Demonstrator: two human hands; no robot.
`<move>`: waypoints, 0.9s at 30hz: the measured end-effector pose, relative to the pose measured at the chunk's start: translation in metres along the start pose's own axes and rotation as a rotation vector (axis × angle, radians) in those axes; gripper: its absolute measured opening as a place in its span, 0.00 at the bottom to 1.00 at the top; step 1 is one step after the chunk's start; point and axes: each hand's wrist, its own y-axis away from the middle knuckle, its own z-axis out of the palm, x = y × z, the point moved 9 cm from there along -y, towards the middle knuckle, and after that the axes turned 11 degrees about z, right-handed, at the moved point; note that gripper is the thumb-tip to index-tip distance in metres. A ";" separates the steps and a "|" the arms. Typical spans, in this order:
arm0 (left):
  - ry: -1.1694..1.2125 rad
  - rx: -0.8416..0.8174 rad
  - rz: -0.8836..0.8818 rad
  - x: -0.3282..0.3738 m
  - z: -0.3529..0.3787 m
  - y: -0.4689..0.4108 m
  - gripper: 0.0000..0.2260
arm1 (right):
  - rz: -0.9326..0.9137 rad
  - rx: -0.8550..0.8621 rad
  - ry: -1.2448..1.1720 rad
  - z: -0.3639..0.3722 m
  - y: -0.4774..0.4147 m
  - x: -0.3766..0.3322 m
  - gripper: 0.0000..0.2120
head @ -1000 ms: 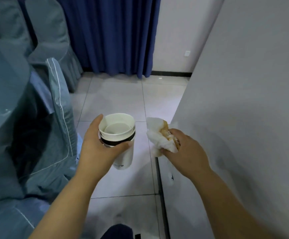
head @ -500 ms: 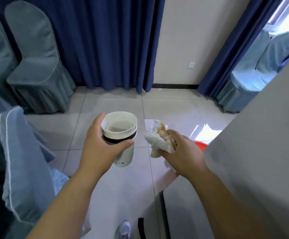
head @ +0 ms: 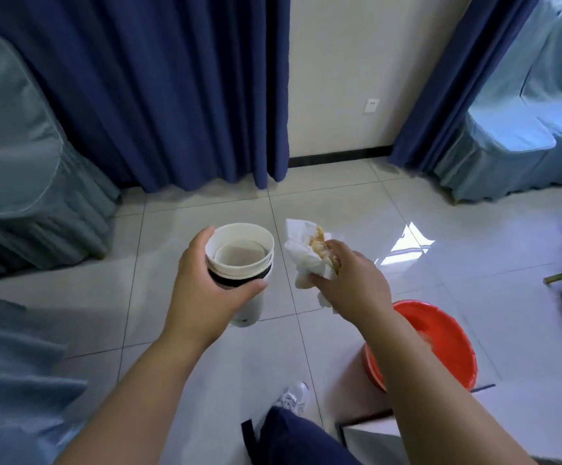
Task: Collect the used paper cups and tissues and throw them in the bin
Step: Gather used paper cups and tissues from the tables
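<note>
My left hand point(head: 202, 290) grips a stack of nested white paper cups point(head: 241, 256) with a dark band, held upright over the floor. My right hand point(head: 353, 283) is closed on crumpled white tissues point(head: 301, 250) stained brown. A red bin point(head: 440, 333) stands on the floor at the lower right, just below and behind my right forearm, which covers its left side.
Blue curtains point(head: 158, 88) hang ahead, with a wall and socket point(head: 371, 106) between them. Covered chairs stand at the left point(head: 21, 169) and far right point(head: 521, 139). A grey partition corner point(head: 366, 434) sits at the bottom. My shoe point(head: 291, 399) rests on the white tiled floor.
The view has swung right past the grey partition, and the red bin has come fully into sight. Both hands keep the same hold on the cups and tissues.
</note>
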 end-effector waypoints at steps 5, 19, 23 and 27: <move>-0.013 -0.093 0.002 -0.018 0.060 -0.088 0.39 | 0.093 0.017 0.019 -0.004 -0.099 0.001 0.23; 0.009 -0.748 -0.009 -0.051 0.332 -0.179 0.44 | 0.691 0.160 -0.025 -0.034 -0.147 0.202 0.26; -0.016 -1.027 0.047 -0.049 0.414 -0.172 0.43 | 0.932 0.192 -0.092 -0.035 -0.133 0.252 0.26; -0.060 -1.278 0.110 -0.050 0.480 -0.158 0.41 | 1.140 0.226 -0.214 -0.020 -0.113 0.290 0.24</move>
